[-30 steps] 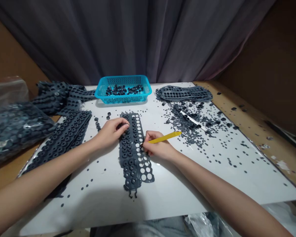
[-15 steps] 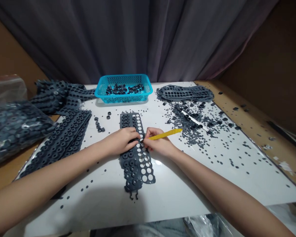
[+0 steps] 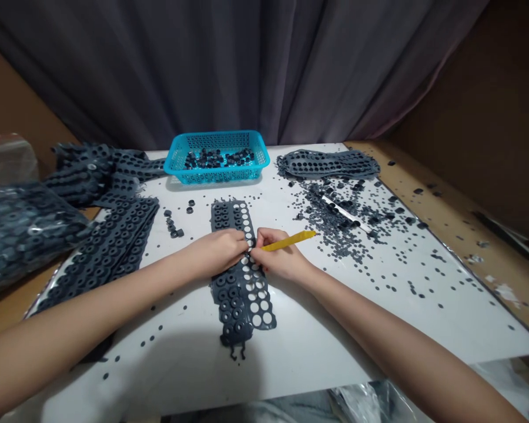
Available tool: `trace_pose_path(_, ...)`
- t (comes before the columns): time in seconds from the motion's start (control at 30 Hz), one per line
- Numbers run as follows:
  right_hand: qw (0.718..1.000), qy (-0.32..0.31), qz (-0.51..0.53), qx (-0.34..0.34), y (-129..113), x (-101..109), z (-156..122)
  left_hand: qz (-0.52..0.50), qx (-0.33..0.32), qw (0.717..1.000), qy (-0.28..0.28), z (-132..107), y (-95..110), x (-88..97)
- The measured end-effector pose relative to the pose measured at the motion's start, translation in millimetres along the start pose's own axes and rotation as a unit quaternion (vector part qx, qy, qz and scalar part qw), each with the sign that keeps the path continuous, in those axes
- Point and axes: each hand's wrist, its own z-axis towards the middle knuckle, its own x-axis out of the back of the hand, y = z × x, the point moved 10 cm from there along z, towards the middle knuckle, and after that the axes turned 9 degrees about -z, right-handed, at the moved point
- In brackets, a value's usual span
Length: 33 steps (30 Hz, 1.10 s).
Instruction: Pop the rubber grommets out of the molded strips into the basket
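Observation:
A dark rubber strip [image 3: 239, 294] full of round washers lies lengthways on the white board [image 3: 317, 346]; its right-hand rows are punched-out holes. My left hand [image 3: 217, 249] lies across the strip's middle with fingers curled, pressing or pinching it. My right hand [image 3: 278, 258] is closed around a yellow pointed tool [image 3: 288, 240], whose tip meets the strip beside my left fingertips.
A blue basket [image 3: 218, 155] of loose washers stands at the back. Stacked full strips [image 3: 108, 241] lie left, with a bag of washers [image 3: 22, 226] beyond. Emptied strips [image 3: 328, 164] and scattered rubber scraps [image 3: 348, 220] cover the right. The wooden table edge [image 3: 467, 235] runs along the right.
My left hand has slid from the strip's upper left edge to its middle, next to my right hand. My right hand and the yellow tool shifted slightly up the strip.

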Motion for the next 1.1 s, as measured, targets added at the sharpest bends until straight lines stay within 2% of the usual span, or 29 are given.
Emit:
trace_pose_path(0.1,1.000,0.004,0.001,0.005,-2,1,0,0.073,-0.019,0.997,0.001,2,4,-8.6)
trace_pose_path(0.17,1.000,0.006,0.003,0.005,-1,1,0,0.084,-0.020,0.996,-0.007,4,3,-14.2)
trace_pose_path(0.27,1.000,0.004,0.010,-0.008,2,1,0,-0.002,0.005,1.000,-0.001,5,-6,-12.1)
trace_pose_path(0.3,1.000,0.002,0.014,-0.013,3,0,0,-0.051,0.022,0.998,0.017,4,-12,-6.7)
trace_pose_path(0.37,1.000,-0.002,0.017,-0.023,5,-1,0,-0.138,0.077,0.983,0.089,-3,-31,11.6)
trace_pose_path(0.43,0.999,-0.005,0.013,-0.031,6,-2,0,-0.203,0.150,0.951,0.178,-17,-54,30.7)
trace_pose_path(0.5,0.999,-0.006,0.016,-0.041,9,-2,0,-0.292,0.209,0.906,0.223,-31,-74,36.4)
trace_pose_path(0.57,0.998,-0.009,0.040,-0.045,12,-1,0,-0.429,0.235,0.848,0.204,-37,-82,24.8)
trace_pose_path(0.63,0.996,-0.007,0.082,-0.032,12,1,2,-0.558,0.243,0.777,0.161,-37,-79,8.2)
trace_pose_path(0.7,0.993,-0.003,0.116,-0.014,11,4,5,-0.639,0.252,0.715,0.128,-36,-73,-4.5)
trace_pose_path(0.8,0.992,-0.005,0.124,-0.007,11,3,10,-0.698,0.266,0.654,0.120,-34,-69,-13.2)
trace_pose_path(0.87,0.994,-0.007,0.108,-0.014,11,1,13,-0.712,0.276,0.634,0.124,-34,-68,-15.6)
trace_pose_path(0.93,0.996,-0.001,0.083,-0.026,11,0,15,-0.711,0.285,0.629,0.134,-34,-70,-15.5)
trace_pose_path(1.0,0.998,0.000,0.055,-0.035,10,0,17,-0.691,0.293,0.644,0.145,-34,-74,-13.2)
trace_pose_path(1.03,0.998,-0.004,0.044,-0.038,8,-1,18,-0.668,0.294,0.667,0.149,-34,-76,-10.4)
trace_pose_path(1.07,0.998,-0.009,0.037,-0.040,7,-2,19,-0.631,0.288,0.705,0.151,-32,-76,-5.7)
trace_pose_path(1.1,0.998,-0.014,0.032,-0.043,6,-2,20,-0.578,0.272,0.755,0.149,-29,-76,0.9)
